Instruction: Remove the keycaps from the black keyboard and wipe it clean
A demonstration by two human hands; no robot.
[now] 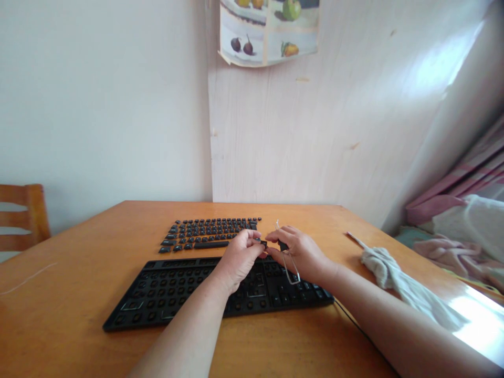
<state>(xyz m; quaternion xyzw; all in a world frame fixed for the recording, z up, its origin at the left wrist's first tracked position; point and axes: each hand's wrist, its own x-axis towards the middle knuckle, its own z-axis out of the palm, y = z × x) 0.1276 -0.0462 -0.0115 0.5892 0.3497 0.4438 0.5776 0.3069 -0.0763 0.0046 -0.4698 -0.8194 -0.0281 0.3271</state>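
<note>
My left hand (239,258) pinches a small black keycap (263,243) between thumb and fingers, above the far edge of the keyboard. Close by on the right, my right hand (303,254) is closed around a wire keycap puller (292,273); its wire loops stick out above and below the fingers. Beneath both hands lies the black keyboard (129,299), its left and middle parts stripped to bare switches, while keycaps still sit on its right end. Loose black keycaps (202,229) are laid out in rows behind it, with the long space bar (211,244) in front.
A pale cloth (409,289) wrapped about a thin stick (356,240) lies on the right of the wooden table (98,236). The keyboard cable (354,320) trails off to the front right. A white thread (29,278) lies at left, near a wooden chair (37,212).
</note>
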